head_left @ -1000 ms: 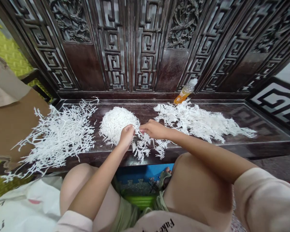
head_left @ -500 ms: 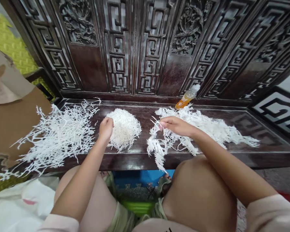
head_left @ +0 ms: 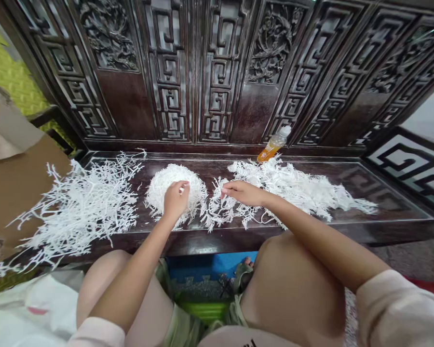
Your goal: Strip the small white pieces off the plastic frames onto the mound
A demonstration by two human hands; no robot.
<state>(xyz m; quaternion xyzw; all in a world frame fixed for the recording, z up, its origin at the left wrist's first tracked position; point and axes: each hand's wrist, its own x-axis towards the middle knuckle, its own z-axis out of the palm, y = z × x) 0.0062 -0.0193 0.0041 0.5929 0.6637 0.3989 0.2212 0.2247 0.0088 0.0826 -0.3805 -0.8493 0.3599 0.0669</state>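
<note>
Left hand (head_left: 175, 200) sits atop the white shred mound (head_left: 166, 185), grip curled narrow; right hand (head_left: 243, 193), grip narrow, touches loose strands (head_left: 217, 209) just beside; hold on either unconfirmed.

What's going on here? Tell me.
A seated person is working with bare hands at a dark carved wooden bench. Their left hand rests on a rounded mound of white branching strands, while the fingertips of their right hand touch a loose tangle of strands beside it. Larger loose spreads lie on either side, and a plastic bottle of orange liquid stands at the back.
</note>
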